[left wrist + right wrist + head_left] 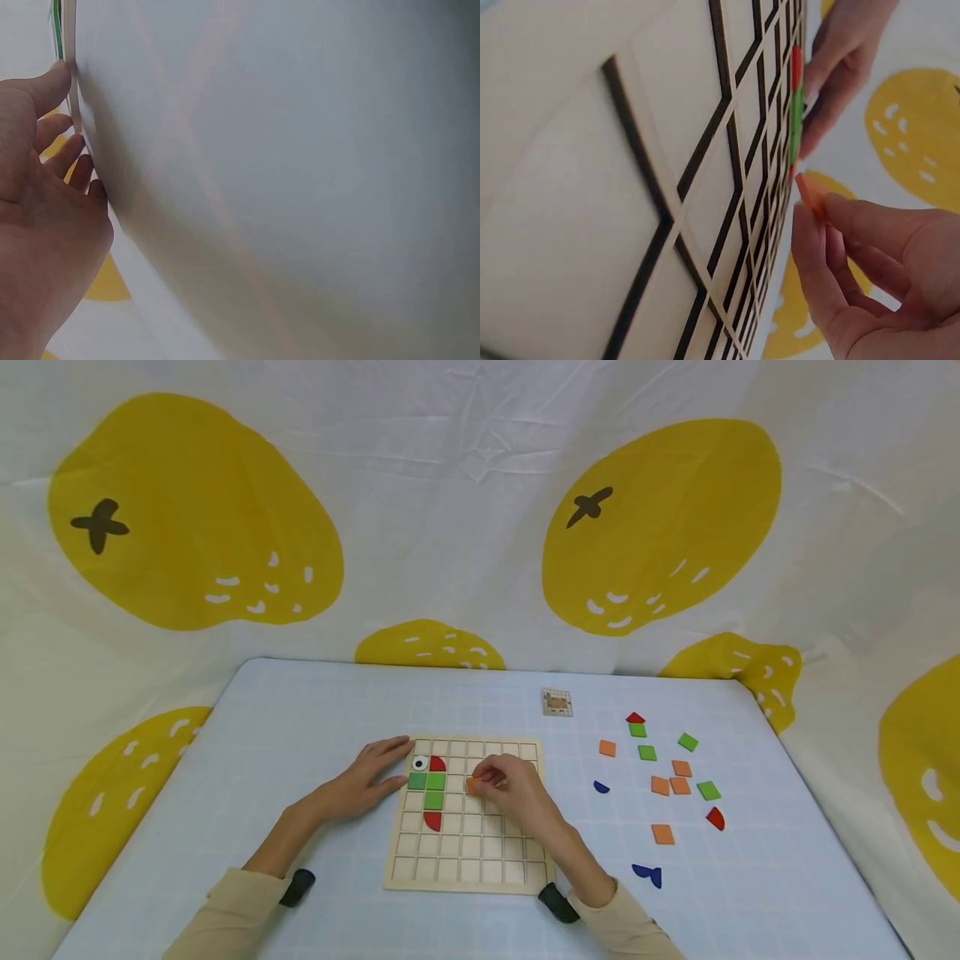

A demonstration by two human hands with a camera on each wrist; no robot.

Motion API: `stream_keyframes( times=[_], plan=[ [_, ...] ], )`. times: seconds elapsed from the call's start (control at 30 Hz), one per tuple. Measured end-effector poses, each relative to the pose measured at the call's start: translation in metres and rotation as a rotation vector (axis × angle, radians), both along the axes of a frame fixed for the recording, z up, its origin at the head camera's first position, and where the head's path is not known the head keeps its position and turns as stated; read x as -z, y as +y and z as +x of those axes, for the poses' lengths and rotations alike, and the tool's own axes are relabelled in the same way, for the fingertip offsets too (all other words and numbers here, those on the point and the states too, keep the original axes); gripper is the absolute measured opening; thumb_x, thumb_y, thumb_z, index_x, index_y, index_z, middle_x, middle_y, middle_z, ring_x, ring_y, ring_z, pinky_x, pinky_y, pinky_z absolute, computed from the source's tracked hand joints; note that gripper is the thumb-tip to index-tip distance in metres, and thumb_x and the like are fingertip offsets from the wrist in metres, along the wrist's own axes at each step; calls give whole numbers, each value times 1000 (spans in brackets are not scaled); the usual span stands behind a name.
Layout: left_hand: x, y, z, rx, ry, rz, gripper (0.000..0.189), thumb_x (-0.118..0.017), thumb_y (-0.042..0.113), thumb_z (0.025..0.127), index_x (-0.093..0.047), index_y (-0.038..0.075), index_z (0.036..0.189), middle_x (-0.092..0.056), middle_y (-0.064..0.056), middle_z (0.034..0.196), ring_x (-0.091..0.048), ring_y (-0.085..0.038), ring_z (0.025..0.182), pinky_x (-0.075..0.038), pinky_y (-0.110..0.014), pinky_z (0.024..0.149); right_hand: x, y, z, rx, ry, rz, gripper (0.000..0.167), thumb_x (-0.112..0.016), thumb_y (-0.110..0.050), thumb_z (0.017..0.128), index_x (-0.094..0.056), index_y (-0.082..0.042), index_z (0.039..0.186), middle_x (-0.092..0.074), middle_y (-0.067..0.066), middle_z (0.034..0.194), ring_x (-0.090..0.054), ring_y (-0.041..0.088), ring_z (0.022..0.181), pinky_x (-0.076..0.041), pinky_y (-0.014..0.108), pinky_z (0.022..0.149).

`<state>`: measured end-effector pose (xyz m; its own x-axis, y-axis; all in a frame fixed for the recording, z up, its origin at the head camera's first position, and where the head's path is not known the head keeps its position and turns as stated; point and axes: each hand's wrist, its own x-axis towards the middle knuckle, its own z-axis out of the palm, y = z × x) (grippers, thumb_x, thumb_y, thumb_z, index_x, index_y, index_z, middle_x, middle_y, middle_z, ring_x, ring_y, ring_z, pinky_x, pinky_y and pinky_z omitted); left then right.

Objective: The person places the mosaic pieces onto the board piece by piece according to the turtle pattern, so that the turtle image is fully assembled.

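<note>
A wooden grid board (470, 887) lies on the table. My right hand (519, 789) is over its middle, pinching an orange square tile (472, 787) between thumb and fingertips; in the right wrist view the orange tile (812, 196) is held just off the grid. My left hand (363, 783) touches the board's left edge with fingers extended. In the board's upper left sit a round eye tile (420, 763), a red quarter-circle (437, 764), a dark green square (417, 781), two light green squares (434, 800) and another red quarter-circle (432, 821).
Right of the board lie scattered orange squares (663, 834), green squares (708, 790), red pieces (716, 818) and blue pieces (601, 787). A small picture card (557, 702) lies near the back edge. Behind the table hangs a white cloth (450, 543) with yellow fruit prints.
</note>
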<state>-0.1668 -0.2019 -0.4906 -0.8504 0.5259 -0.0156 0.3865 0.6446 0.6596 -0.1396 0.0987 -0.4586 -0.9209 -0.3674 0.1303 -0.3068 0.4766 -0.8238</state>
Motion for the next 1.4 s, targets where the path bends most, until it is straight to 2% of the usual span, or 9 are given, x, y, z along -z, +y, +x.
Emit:
stream_keyframes(
  times=[0.23, 0.53, 0.83, 1.1, 1.4],
  plan=[
    [0, 2, -1, 5, 4, 3, 63, -62, 22, 105, -36, 4, 159, -29, -19, 165, -24, -43, 150, -26, -64, 118, 6, -13, 2, -46, -29, -4, 9, -76, 0, 92, -72, 1, 100, -70, 6, 93, -66, 17, 84, -57, 25, 77],
    [1, 1, -2, 3, -2, -2, 63, -62, 22, 105, -35, 5, 160, -30, -19, 165, -23, -43, 150, -24, -65, 118, 7, -24, 4, -66, -107, 17, 4, -73, 2, 93, -72, 0, 96, -68, 3, 86, -61, 13, 77, -52, 22, 71],
    [-1, 3, -1, -4, 2, -7, 63, -62, 20, 105, -36, 4, 159, -30, -20, 165, -23, -44, 150, -25, -65, 118, 7, -27, 7, -34, -51, 116, 4, -74, 1, 92, -75, -2, 94, -64, 4, 92, -63, 16, 83, -53, 25, 74],
    [2, 3, -1, -12, 5, -19, 64, -62, 23, 105, -35, 7, 160, -29, -18, 165, -23, -42, 150, -26, -64, 118, 7, -19, 8, -53, -41, 80, 4, -71, -2, 95, -73, 0, 99, -66, 4, 95, -64, 15, 84, -54, 26, 75],
    [1, 2, 1, -6, 18, -3, 63, -62, 21, 104, -36, 4, 159, -30, -20, 165, -24, -44, 150, -27, -65, 117, 8, 11, 11, -50, 17, 91, 7, -69, -4, 98, -73, -3, 104, -67, 1, 93, -62, 12, 83, -54, 25, 75]
  ],
)
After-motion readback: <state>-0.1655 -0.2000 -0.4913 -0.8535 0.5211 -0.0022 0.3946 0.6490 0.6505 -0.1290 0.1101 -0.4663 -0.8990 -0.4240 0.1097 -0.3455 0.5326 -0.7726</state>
